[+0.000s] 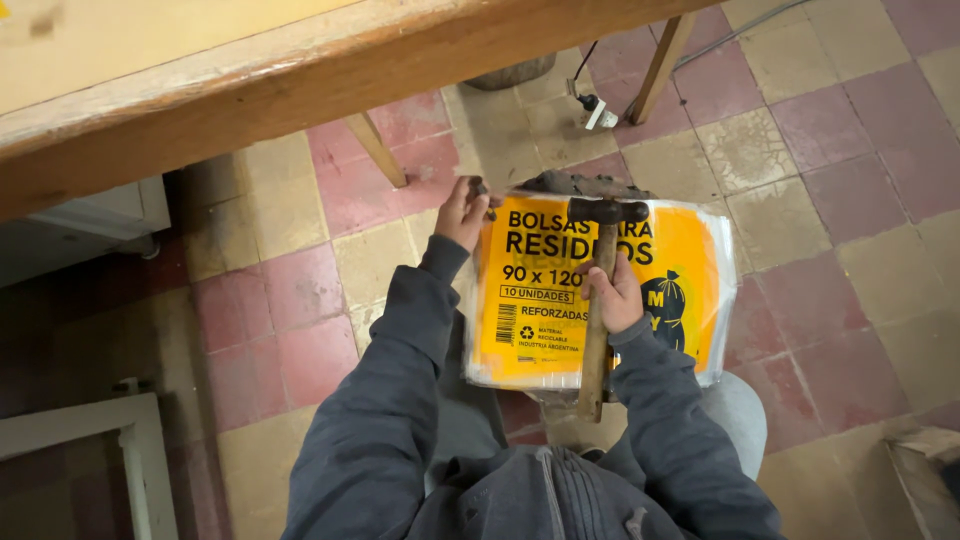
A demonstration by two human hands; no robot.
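Right hand (617, 296) is wrapped around a wooden-handled hammer (600, 290), head over a dark lump (585, 185) at the far edge of the yellow bag pack (560, 300) on the lap. Left hand (462, 212) pinches something small beside it. I'd go with short taps, fingers clear.
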